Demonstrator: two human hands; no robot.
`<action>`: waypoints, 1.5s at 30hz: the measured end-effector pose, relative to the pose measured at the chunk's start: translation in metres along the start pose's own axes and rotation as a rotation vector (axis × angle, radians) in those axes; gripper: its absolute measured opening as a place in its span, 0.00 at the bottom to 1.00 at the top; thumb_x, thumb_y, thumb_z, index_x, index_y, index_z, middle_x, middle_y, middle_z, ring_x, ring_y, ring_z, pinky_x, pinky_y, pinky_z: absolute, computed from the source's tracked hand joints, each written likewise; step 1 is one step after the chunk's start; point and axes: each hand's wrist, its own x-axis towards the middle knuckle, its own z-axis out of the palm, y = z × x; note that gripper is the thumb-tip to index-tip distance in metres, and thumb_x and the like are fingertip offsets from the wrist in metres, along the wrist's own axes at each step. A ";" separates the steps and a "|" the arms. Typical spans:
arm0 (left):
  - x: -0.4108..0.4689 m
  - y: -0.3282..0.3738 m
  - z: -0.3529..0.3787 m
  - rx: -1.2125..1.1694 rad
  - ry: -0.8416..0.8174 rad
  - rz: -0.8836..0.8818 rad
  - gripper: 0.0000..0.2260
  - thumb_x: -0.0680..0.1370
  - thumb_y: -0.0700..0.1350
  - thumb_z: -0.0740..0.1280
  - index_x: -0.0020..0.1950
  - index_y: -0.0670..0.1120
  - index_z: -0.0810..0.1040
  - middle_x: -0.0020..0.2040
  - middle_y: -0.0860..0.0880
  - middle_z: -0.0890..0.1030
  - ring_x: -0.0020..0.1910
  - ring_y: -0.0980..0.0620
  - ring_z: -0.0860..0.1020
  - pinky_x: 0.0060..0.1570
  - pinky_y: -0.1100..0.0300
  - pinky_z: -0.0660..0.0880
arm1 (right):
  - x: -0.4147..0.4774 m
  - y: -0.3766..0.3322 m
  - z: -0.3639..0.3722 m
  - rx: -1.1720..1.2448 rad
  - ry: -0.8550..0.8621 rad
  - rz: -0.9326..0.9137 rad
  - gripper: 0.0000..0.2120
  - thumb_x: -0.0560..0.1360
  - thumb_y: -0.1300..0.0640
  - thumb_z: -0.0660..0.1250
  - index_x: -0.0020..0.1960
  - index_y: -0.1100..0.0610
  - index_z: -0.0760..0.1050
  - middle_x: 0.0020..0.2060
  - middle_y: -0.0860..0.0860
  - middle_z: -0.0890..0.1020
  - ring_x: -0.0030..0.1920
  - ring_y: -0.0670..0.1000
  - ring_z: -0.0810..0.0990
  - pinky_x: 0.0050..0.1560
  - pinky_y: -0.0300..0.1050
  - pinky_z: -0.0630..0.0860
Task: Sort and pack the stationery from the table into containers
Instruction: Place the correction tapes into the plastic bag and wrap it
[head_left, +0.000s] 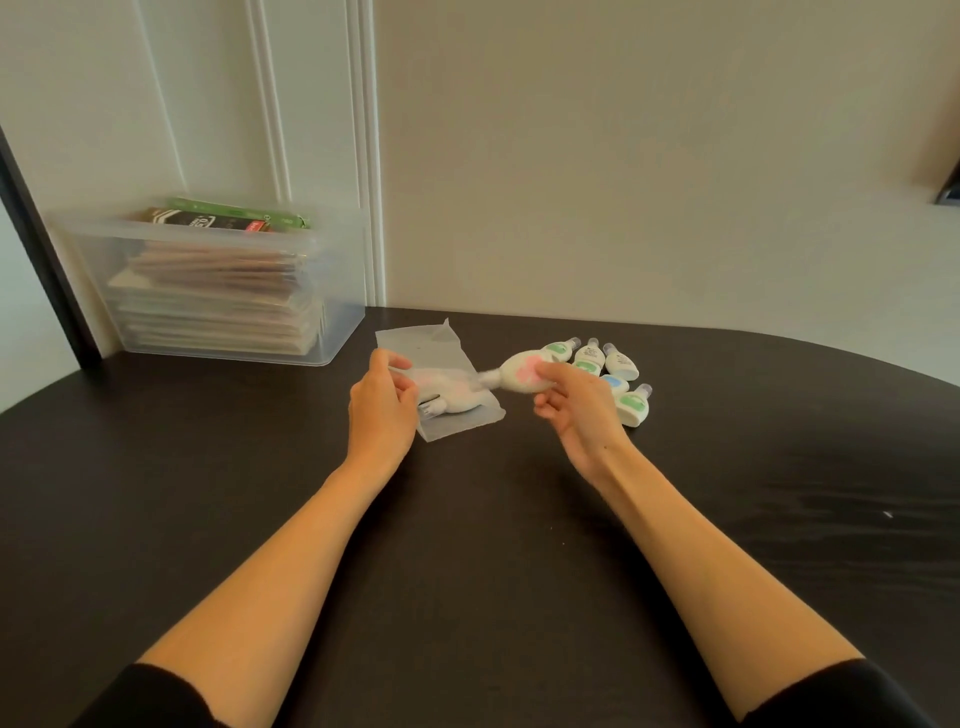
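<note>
**Pink-label dispenser at the bag mouth: loading step**

Item: the pink-label dispenser (524, 376), a white bottle shape, is held off the table (467, 545) just right of frame centre. Its long axis runs nearly level across the frame. The narrow capped tip points left, and the broad end sits in the right hand (571, 410). The tip is motion-blurred.

Grip: the right hand pinches the broad end between thumb and fingertips. The left hand (382, 405) pinches the near-left edge of the translucent bag (415, 345), which lies flat at centre. I cannot tell how far the bag's mouth gapes.

Contents: a second dispenser (457, 397), pinkish through the film, already lies inside the bag.

Judgement: this is the insertion step. To do it well, I would lift the top film clear so the mouth opens, keep the tip leading along the bag's length, and let go only once the broad end is past the edge.

Surroundings: the loose dispensers (621, 364), with green and blue labels, cluster just right of the right hand. A clear storage bin (218, 291) of stacked packets stands at upper left.
</note>
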 end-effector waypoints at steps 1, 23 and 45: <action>0.000 0.000 -0.001 -0.031 -0.008 -0.022 0.09 0.77 0.35 0.61 0.56 0.41 0.71 0.40 0.50 0.73 0.43 0.51 0.73 0.45 0.61 0.69 | -0.002 0.002 0.003 -0.109 -0.050 -0.048 0.06 0.75 0.64 0.63 0.42 0.59 0.77 0.36 0.52 0.78 0.29 0.43 0.69 0.29 0.33 0.67; 0.016 -0.010 -0.006 -0.245 -0.146 -0.236 0.10 0.77 0.35 0.63 0.53 0.46 0.66 0.41 0.51 0.72 0.47 0.52 0.72 0.46 0.60 0.67 | 0.017 0.030 0.031 -1.244 -0.225 -0.519 0.09 0.78 0.59 0.60 0.56 0.56 0.75 0.50 0.55 0.77 0.51 0.48 0.68 0.49 0.38 0.66; 0.014 -0.007 -0.003 0.109 -0.249 0.145 0.04 0.78 0.41 0.62 0.44 0.44 0.72 0.46 0.50 0.73 0.48 0.52 0.71 0.46 0.63 0.64 | 0.022 0.044 0.016 -1.326 -0.146 -0.793 0.08 0.71 0.61 0.69 0.48 0.61 0.83 0.46 0.55 0.77 0.48 0.56 0.74 0.47 0.46 0.74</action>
